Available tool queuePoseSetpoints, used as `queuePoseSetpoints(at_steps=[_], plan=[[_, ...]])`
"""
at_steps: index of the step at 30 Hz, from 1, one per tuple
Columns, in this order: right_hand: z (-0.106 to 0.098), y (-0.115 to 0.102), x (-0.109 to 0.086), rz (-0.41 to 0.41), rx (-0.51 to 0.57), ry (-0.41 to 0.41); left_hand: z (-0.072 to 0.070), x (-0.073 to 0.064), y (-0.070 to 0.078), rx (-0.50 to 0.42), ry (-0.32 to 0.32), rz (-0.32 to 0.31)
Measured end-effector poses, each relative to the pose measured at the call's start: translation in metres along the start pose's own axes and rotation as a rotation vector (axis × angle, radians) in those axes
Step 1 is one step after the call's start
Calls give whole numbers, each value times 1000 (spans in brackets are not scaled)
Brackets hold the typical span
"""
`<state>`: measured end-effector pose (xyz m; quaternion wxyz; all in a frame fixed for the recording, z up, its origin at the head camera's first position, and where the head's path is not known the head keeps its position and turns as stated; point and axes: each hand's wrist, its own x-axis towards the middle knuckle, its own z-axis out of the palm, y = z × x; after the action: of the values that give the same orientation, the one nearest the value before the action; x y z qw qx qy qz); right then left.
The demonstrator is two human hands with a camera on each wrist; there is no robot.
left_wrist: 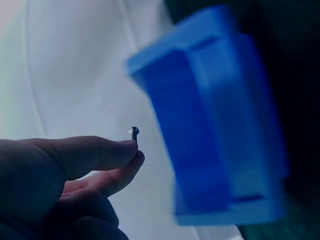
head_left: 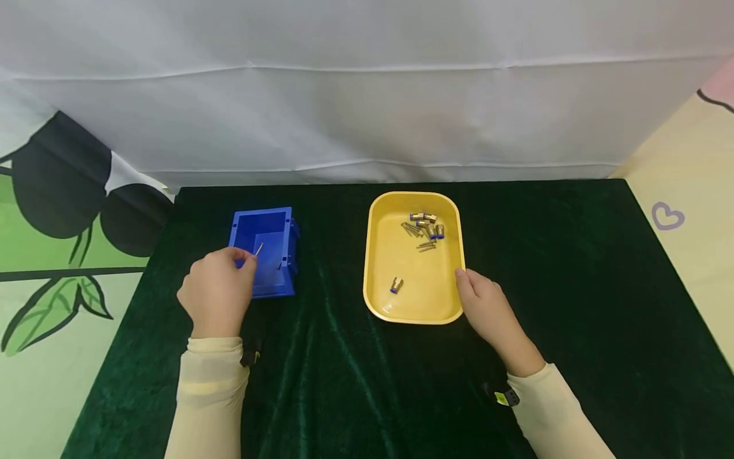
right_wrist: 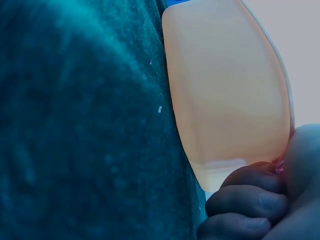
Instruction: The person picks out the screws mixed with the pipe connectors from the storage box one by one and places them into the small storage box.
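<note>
My left hand (head_left: 216, 292) pinches a small screw (head_left: 260, 249) between thumb and forefinger, over the near left side of the blue bin (head_left: 262, 211). In the left wrist view the screw's head (left_wrist: 134, 131) sticks up past the fingertips, beside the blurred bin. A yellow tray (head_left: 384, 255) lies to the right of the bin. On its right rim my right hand (head_left: 492, 312) has a grip, thumb on the edge; the right wrist view shows its fingers curled against the tray's outer wall (right_wrist: 230, 90).
Inside the tray, several screws (head_left: 411, 229) and brass fittings with blue ends (head_left: 431, 231) lie in a heap toward the back. A single fitting (head_left: 397, 285) sits apart near the front. Dark green cloth (head_left: 332, 370) covers the table; a white curtain (head_left: 367, 121) hangs behind it.
</note>
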<state>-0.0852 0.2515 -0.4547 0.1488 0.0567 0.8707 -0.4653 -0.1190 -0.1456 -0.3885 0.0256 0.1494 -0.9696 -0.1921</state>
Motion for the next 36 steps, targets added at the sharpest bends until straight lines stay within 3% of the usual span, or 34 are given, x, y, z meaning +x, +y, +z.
queuePoseSetpoints(at_steps=[9, 18, 36], plan=[[1, 1, 1, -3, -2, 1, 18, 0, -14, 21, -12, -26], [0, 1, 1, -2, 0, 0, 22, 3, -15, -12, 12, -24], [0, 2, 2, 10, -9, -2, 34, 3, -20, -46, -10, -19]])
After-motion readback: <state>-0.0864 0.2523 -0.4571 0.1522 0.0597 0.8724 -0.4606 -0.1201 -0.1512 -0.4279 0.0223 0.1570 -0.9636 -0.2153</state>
